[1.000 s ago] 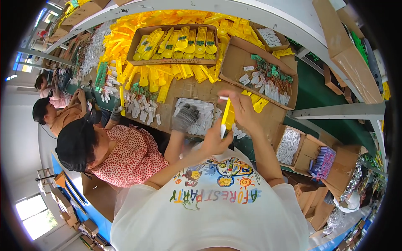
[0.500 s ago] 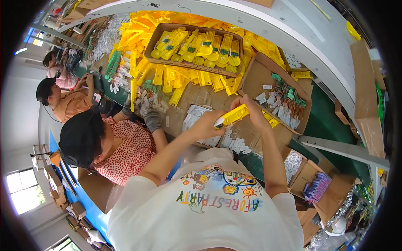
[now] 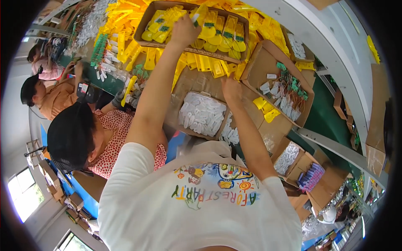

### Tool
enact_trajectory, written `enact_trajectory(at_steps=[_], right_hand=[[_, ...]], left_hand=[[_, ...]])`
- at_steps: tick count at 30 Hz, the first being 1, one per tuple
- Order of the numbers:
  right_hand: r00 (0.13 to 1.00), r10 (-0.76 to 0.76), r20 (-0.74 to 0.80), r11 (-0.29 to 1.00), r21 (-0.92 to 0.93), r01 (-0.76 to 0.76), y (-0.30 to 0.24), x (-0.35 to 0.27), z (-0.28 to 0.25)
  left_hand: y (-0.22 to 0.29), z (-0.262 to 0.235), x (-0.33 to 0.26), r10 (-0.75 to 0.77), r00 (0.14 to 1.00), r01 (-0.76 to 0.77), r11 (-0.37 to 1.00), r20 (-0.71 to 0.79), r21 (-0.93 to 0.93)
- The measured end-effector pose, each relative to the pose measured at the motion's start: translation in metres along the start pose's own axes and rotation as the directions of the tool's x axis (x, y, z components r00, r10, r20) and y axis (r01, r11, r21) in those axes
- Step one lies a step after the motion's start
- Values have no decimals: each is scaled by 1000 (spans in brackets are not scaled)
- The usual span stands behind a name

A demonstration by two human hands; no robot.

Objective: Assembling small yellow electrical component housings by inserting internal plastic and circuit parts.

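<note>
While left hand [image 3: 184, 31] reaches into cardboard tray [image 3: 153, 8] — fingers pinching yellow packet [image 3: 197, 12] — right hand [image 3: 231, 88] rests by box of white parts [image 3: 202, 115], finger state indiscernible.

Yellow packs [image 3: 125, 46] crowd the far worktop [image 3: 190, 81] around the full cardboard tray [image 3: 153, 10], leaving a bare brown strip between it and the near box of white parts [image 3: 201, 115], with a co-worker [image 3: 79, 138] blocking the left.
</note>
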State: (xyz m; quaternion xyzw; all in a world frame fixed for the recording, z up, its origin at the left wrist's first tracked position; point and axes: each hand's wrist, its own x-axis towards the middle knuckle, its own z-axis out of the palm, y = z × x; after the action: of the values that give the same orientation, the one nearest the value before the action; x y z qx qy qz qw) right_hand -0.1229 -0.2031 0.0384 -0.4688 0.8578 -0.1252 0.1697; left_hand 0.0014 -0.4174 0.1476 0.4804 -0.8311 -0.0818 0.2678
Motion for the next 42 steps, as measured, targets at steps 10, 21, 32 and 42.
enact_trajectory(at_steps=[10,21,32,42], right_hand=[[958,41,284,832,521,-190,37,-152,-81],[991,-131,-34,967,216,135,160,-191,-3],[943,-331,18,943,51,330,127,-185,4],[932,-363,15,928,98,360,109,-182,-51]], left_hand=[[128,-8,-270,-268,628,777,161,731,-609],[147,-28,-331,-244,490,872,155,837,-465],[157,-20,-350,-187,440,893,-13,879,-450],[174,-14,-322,-330,674,730,437,661,-526]])
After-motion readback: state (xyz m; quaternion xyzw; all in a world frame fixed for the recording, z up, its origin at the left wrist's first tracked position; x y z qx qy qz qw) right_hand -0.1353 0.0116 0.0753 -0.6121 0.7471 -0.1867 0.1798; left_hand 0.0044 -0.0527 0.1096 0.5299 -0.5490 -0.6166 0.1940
